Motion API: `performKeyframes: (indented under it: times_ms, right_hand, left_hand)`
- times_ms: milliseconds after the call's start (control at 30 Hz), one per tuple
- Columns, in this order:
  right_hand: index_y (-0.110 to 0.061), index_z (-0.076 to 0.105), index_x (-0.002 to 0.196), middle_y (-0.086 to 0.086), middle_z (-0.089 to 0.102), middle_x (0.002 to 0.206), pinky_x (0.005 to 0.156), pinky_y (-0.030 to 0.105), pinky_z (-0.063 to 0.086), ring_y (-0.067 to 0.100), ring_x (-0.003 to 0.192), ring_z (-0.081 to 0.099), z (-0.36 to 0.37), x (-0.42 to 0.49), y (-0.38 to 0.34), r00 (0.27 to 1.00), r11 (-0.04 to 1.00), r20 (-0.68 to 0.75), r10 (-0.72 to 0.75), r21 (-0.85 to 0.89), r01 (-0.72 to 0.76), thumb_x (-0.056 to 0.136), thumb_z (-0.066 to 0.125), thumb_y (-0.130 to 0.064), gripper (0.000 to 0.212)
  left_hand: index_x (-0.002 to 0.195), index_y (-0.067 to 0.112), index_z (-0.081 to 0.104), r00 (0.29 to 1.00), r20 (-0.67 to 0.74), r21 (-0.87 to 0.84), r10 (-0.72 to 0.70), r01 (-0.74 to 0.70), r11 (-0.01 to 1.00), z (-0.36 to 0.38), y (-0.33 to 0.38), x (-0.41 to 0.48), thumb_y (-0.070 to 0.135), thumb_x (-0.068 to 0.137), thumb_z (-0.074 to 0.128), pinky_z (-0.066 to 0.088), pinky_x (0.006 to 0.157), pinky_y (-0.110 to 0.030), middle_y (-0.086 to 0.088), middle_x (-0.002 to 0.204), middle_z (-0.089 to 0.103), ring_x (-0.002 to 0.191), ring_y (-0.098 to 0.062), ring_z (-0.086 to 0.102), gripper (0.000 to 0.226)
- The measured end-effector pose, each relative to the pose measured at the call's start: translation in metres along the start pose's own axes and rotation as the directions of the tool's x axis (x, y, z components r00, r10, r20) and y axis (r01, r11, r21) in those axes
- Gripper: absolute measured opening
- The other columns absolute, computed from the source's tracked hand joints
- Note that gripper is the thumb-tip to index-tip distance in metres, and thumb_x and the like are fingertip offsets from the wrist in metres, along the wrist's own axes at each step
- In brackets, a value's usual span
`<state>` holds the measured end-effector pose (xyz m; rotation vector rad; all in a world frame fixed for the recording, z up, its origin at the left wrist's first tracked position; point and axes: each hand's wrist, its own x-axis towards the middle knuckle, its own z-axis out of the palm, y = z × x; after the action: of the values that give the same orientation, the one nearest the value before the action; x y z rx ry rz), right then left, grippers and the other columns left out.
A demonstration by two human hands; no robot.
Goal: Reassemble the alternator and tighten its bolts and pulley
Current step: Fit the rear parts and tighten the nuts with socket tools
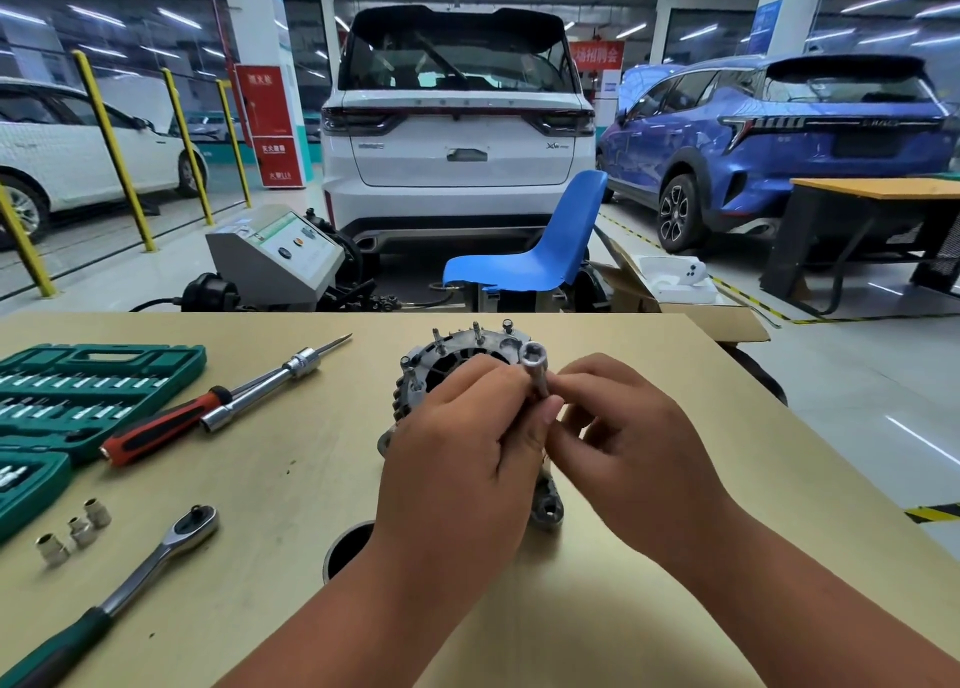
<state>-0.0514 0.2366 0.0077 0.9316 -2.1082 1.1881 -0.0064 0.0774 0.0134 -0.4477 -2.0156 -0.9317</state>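
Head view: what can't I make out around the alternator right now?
Alternator: middle and near side hidden by left hand and right hand, head view.
Socket: lower end hidden in left hand's fingers.
Right hand: fingertips blurred, grip unclear.
Ratchet: handle end cut off by left edge.
Case: bit sizes too small to read.

Car repair garage: parked white SUV (457, 115), blue SUV (779, 136), socket set (78, 391), ratchet (130, 583) on workbench (311, 479).
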Motion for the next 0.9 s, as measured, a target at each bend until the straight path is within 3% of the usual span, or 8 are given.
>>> performKeyframes:
  times_ms: [167,267,400,467,600,733,867,900]
  right_hand:
    - [-0.041,0.068,0.088,-0.018,0.058,0.082,0.063,0.009,0.038,0.009,0.073,0.06,-0.0018,0.0036,-0.0038,0.999,0.998,-0.029,0.033,-0.056,-0.035,0.085,0.072,-0.03,0.012]
    - [-0.045,0.06,0.081,-0.017,0.057,0.079,0.061,0.008,0.035,0.007,0.072,0.057,-0.0011,0.0036,-0.005,0.998,0.998,-0.057,0.038,-0.046,-0.04,0.081,0.072,-0.023,0.026]
    - [-0.022,0.065,0.078,-0.006,0.06,0.076,0.059,0.02,0.04,0.017,0.071,0.056,-0.0002,0.0014,-0.0006,0.987,0.988,-0.064,0.148,0.049,-0.145,0.078,0.077,-0.022,0.012]
    - [-0.017,0.064,0.079,-0.004,0.06,0.074,0.06,0.028,0.043,0.019,0.07,0.055,0.0002,0.0002,0.0009,0.983,0.984,-0.068,0.173,0.058,-0.169,0.078,0.078,-0.029,0.019]
    - [-0.023,0.063,0.084,-0.008,0.059,0.079,0.059,0.02,0.042,0.014,0.069,0.055,0.0014,0.0002,0.0018,0.983,0.986,-0.085,0.164,0.055,-0.16,0.078,0.079,-0.038,0.024]
    - [-0.036,0.067,0.101,-0.008,0.066,0.083,0.067,0.032,0.049,0.017,0.077,0.061,0.0032,-0.0009,0.0011,0.989,0.988,-0.036,0.144,0.059,-0.142,0.084,0.071,-0.047,0.02]
    - [-0.036,0.07,0.091,-0.015,0.069,0.083,0.064,0.024,0.046,0.013,0.078,0.064,0.0021,-0.0011,0.0005,0.994,0.993,0.005,0.107,0.053,-0.107,0.087,0.07,-0.032,0.006]
    - [-0.041,0.068,0.085,-0.017,0.067,0.079,0.062,0.019,0.043,0.011,0.075,0.062,0.0019,-0.001,0.0005,0.997,0.996,0.013,0.082,0.032,-0.083,0.088,0.07,-0.028,0.014]
  left_hand:
    - [0.115,0.021,0.076,0.999,0.031,-0.008,-0.014,0.015,1.0,-0.0024,-0.0005,0.0009,0.036,0.1,0.058,0.05,0.077,-0.02,0.015,0.1,0.061,0.094,-0.004,0.062,0.028]
    - [0.112,0.032,0.069,0.998,0.05,0.002,-0.041,0.041,0.999,-0.0023,0.0001,0.0011,0.043,0.094,0.062,0.048,0.069,-0.02,0.021,0.101,0.057,0.086,-0.004,0.059,0.022]
    - [0.128,0.029,0.069,0.998,0.052,0.007,-0.039,0.039,0.999,-0.0009,0.0013,-0.0005,0.031,0.093,0.065,0.047,0.072,-0.018,0.022,0.101,0.053,0.087,-0.004,0.058,0.035]
    - [0.132,0.026,0.067,0.998,0.05,0.013,-0.028,0.027,1.0,-0.0012,0.0019,-0.0011,0.027,0.094,0.059,0.051,0.078,-0.024,0.02,0.104,0.054,0.096,-0.008,0.059,0.04]
    - [0.137,0.025,0.064,0.999,0.039,0.051,-0.036,0.034,0.998,-0.0039,0.0009,0.0,0.027,0.087,0.049,0.046,0.097,-0.032,0.014,0.115,0.056,0.115,-0.015,0.053,0.053]
    - [0.137,0.028,0.063,0.997,0.029,0.048,-0.069,0.068,0.997,-0.0058,-0.0006,0.0007,0.029,0.084,0.05,0.047,0.099,-0.037,0.013,0.121,0.057,0.12,-0.017,0.052,0.054]
    - [0.118,0.026,0.073,0.998,-0.002,0.034,0.055,-0.055,0.998,-0.0037,0.0018,0.0004,0.039,0.091,0.067,0.051,0.09,-0.042,0.011,0.108,0.06,0.108,-0.017,0.058,0.031]
    - [0.113,0.029,0.074,0.996,-0.014,0.021,0.087,-0.087,0.996,-0.0033,0.0021,0.0006,0.04,0.092,0.069,0.052,0.084,-0.043,0.016,0.1,0.059,0.1,-0.012,0.059,0.024]
